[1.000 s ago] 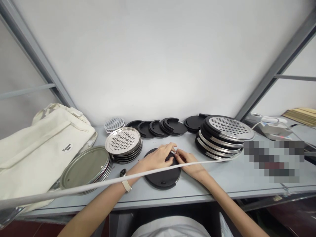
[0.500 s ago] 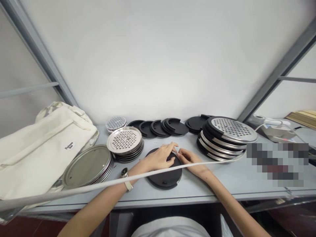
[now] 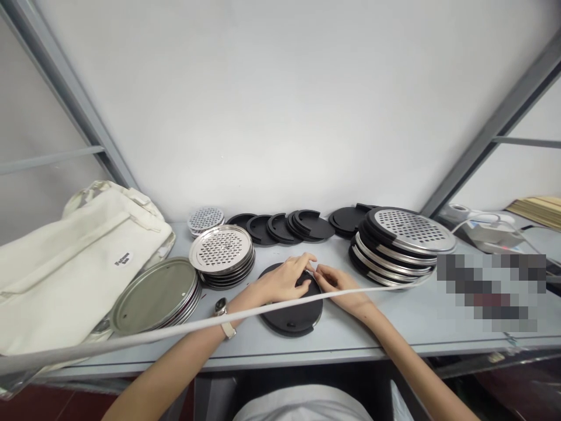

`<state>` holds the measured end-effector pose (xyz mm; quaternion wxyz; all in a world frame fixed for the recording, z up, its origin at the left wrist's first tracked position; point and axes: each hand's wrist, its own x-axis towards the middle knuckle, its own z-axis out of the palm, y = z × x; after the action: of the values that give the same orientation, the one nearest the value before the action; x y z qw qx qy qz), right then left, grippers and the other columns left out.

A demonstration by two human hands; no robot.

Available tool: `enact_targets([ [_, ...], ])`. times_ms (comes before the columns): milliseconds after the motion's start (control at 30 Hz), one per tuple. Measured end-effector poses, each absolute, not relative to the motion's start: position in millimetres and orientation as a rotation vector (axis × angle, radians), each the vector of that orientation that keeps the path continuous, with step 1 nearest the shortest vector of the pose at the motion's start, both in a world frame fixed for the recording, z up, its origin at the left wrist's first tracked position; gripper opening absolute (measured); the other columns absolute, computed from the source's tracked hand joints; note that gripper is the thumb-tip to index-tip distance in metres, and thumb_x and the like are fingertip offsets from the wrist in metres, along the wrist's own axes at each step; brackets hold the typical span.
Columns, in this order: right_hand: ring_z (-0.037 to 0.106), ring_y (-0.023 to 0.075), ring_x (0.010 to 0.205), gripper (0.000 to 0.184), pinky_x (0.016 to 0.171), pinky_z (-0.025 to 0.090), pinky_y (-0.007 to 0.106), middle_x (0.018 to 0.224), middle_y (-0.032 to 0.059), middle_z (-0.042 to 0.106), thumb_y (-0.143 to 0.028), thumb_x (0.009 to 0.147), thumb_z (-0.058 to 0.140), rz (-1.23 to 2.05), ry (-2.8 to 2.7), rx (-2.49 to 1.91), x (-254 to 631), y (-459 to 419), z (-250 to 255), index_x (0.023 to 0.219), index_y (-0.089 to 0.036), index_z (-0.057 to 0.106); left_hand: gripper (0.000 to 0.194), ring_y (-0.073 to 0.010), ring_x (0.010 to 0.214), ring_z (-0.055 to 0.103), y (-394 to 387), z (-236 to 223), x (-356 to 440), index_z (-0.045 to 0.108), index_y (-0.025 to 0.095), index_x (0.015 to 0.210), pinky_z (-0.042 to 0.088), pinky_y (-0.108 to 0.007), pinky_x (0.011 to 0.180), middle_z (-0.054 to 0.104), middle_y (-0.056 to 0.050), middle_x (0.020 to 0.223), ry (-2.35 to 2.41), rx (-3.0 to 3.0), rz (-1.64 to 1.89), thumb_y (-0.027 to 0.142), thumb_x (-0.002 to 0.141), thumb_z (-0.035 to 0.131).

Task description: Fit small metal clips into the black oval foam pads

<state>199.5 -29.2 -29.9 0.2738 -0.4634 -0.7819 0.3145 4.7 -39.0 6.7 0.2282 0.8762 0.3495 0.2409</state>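
Observation:
A black round base (image 3: 293,320) with a small raised knob near its front lies flat on the table before me. My left hand (image 3: 286,280) reaches over its far part, thumb and fingers bent down on it and closed at the far right rim. My right hand (image 3: 339,285) meets the left fingertips there, its thumb and index finger pinched together. Whatever sits between the right fingertips is too small to make out. A white cord (image 3: 188,331) runs across the view in front of both wrists.
Perforated metal discs (image 3: 222,250) are stacked to the left, beside olive-green round plates (image 3: 153,298) and a cream bag (image 3: 83,257). More black bases (image 3: 312,225) line the wall. On the right stands a tall stack of black-and-silver discs (image 3: 397,257).
Both hands keep nearly the same place over the black base. The right fingertips have shifted very slightly at its rim.

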Motion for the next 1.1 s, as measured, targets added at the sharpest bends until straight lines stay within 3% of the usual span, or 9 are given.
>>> enact_targets([
  [267,0.036,0.0109,0.051,0.029,0.05,0.026,0.024,0.054,-0.0057,0.039,-0.038,0.09,0.04,0.733,-2.119,-1.289,197.0,-32.1,-32.4,0.066,-0.021,0.035,0.044,-0.0231,0.109,0.054,-36.4,2.6,4.6,0.035,0.022,0.124,0.046,-0.039,0.092,0.056,-0.009,0.114,0.946,2.434,0.667,0.017,0.083,0.05],
  [467,0.045,0.0137,0.054,0.025,0.054,0.031,0.026,0.06,-0.0026,0.051,-0.035,0.092,0.037,0.687,-2.171,-1.255,196.3,-33.9,-31.0,0.072,-0.021,0.043,0.047,-0.0232,0.108,0.054,-34.2,-1.5,5.1,0.034,0.023,0.125,0.046,-0.038,0.091,0.056,-0.008,0.112,0.964,2.435,0.672,0.017,0.082,0.052],
  [833,0.034,0.0108,0.051,0.034,0.049,0.025,0.024,0.054,-0.0055,0.037,-0.041,0.09,0.039,0.731,-2.094,-1.301,196.2,-31.8,-32.3,0.063,-0.02,0.036,0.047,-0.0235,0.109,0.053,-36.5,2.4,4.4,0.033,0.023,0.126,0.045,-0.039,0.092,0.056,-0.009,0.113,0.941,2.406,0.66,0.017,0.083,0.051],
  [1100,0.035,0.011,0.053,0.032,0.049,0.027,0.024,0.056,-0.0049,0.038,-0.041,0.089,0.04,0.738,-2.054,-1.273,194.0,-33.5,-30.9,0.065,-0.02,0.038,0.045,-0.0222,0.106,0.054,-36.7,2.6,6.0,0.036,0.023,0.123,0.045,-0.038,0.092,0.055,-0.007,0.113,0.927,2.426,0.685,0.014,0.082,0.051],
])
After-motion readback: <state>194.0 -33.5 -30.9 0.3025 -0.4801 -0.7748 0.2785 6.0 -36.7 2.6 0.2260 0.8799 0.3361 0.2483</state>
